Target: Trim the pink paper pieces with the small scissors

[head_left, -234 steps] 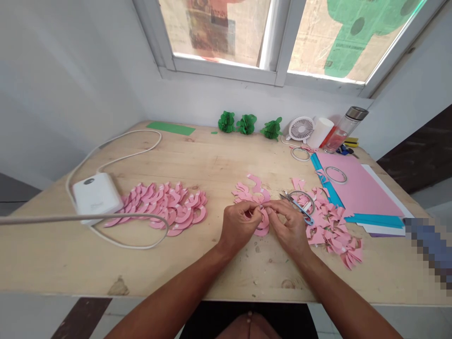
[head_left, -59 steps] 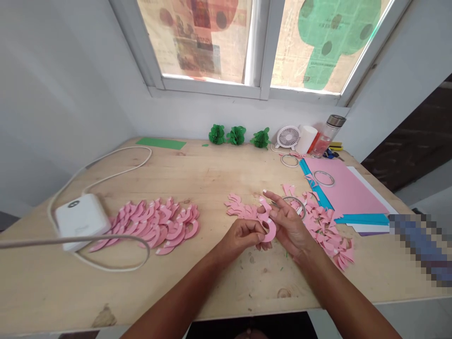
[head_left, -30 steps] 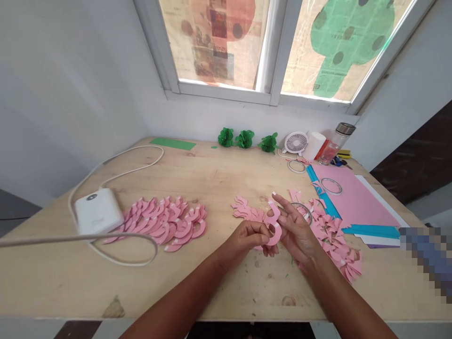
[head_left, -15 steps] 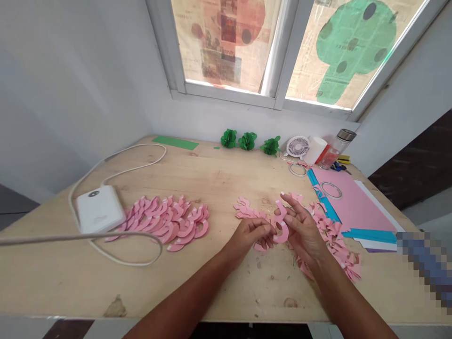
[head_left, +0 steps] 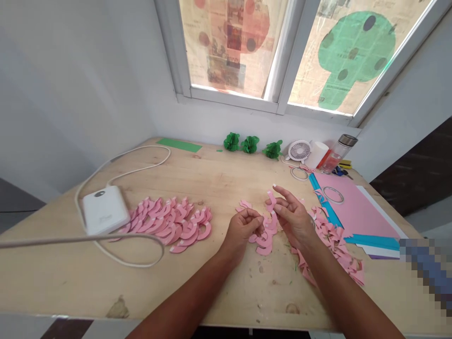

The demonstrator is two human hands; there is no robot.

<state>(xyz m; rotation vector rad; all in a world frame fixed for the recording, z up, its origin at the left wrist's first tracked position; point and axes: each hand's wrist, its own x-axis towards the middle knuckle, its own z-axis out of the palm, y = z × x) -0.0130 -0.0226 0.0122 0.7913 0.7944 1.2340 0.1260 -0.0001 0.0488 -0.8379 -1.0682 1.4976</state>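
My right hand pinches a curved pink paper strip upright between thumb and fingers, and a whitish patch shows at its top end. Just left of it, my left hand is closed with thumb and fingertips together; whatever they hold, if anything, is too small to make out. Below and between the hands lie several more curved pink paper strips on the wooden table. A large overlapping pile of similar strips, many with whitish ends, spreads to the left.
Pink paper scraps lie beside my right forearm. A white power bank with a looped cable sits at left. Green paper balls, a small fan and a bottle line the back; pink sheets lie at right.
My left hand has drawn left, away from the strip's lower end. My right hand has shifted slightly left, still pinching the pink strip.
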